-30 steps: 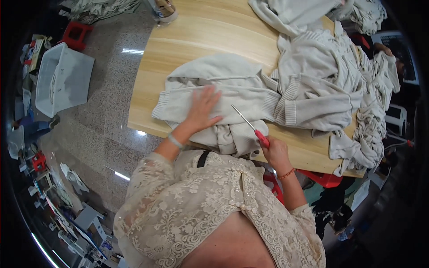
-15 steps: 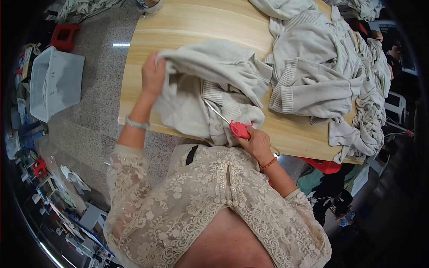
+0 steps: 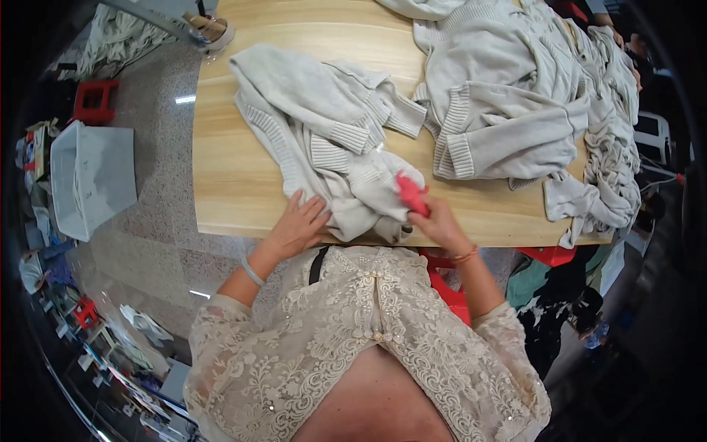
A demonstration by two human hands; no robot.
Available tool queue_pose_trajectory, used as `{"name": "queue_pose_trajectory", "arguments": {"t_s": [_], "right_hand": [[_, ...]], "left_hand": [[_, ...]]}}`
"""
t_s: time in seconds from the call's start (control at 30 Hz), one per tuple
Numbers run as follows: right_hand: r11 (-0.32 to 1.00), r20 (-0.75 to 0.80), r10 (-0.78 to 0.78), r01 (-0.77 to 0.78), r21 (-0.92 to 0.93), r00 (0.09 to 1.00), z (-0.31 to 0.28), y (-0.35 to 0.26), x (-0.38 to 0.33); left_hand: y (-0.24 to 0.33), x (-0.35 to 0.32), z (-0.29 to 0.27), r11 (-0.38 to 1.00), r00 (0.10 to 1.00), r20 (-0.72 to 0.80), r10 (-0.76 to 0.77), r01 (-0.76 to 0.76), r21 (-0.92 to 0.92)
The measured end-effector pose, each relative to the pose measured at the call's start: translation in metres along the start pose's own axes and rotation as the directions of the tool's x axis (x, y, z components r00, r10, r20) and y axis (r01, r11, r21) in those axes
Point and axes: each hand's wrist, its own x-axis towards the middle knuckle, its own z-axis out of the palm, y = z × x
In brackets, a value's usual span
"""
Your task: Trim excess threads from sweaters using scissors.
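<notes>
A light grey knit sweater [image 3: 294,88] lies bunched on the table in front of me, its ribbed cuffs and hem showing. Spread on its near edge are the fingers of my left hand [image 3: 298,227], pressing the knit at the table's front. Closed round a red-handled tool [image 3: 412,194], my right hand [image 3: 440,223] is at the sweater's right side. Motion smears the tool, and its thin metal shaft cannot be made out now.
More grey sweaters [image 3: 508,81] pile up on the right of the wooden table [image 3: 221,169]. A tub of tools [image 3: 213,33] stands at the far left corner. On the floor to the left are a white plastic bin [image 3: 103,173] and a red stool [image 3: 94,99].
My left hand has let go of the lifted sweater fabric and come down toward me onto its near edge. The fabric has dropped flat. My right hand has shifted slightly right with the tool.
</notes>
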Motion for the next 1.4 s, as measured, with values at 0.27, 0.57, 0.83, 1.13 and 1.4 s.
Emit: {"name": "queue_pose_trajectory", "arguments": {"t_s": [0.27, 0.57, 0.83, 1.13, 1.4], "right_hand": [[0.96, -0.616, -0.271, 0.16, -0.231, 0.74, -0.115, -0.056, 0.068], [0.799, -0.387, -0.234, -0.051, -0.6, 0.892, -0.018, 0.02, 0.063], [0.738, -0.395, -0.179, -0.142, -0.66, 0.901, -0.004, 0.051, 0.098], [0.725, -0.232, -0.258, 0.029, -0.688, 0.938, -0.038, 0.034, 0.003], [0.469, -0.403, -0.337, -0.219, -0.856, 0.851, -0.026, 0.07, -0.059]], "left_hand": [[-0.047, 0.01, 0.019, 0.5, 0.818, 0.064, -0.571, 0.409, -0.763], [-0.069, 0.015, -0.058, 0.863, 0.675, -0.659, -0.332, 0.5, 0.076], [-0.022, -0.003, 0.02, 0.934, 0.934, -0.215, -0.284, 0.32, 0.156], [-0.05, -0.02, -0.018, 0.957, 0.927, -0.328, -0.183, 0.244, 0.154], [0.034, -0.035, 0.036, 0.94, 0.927, -0.188, -0.323, 0.337, 0.047]]}}
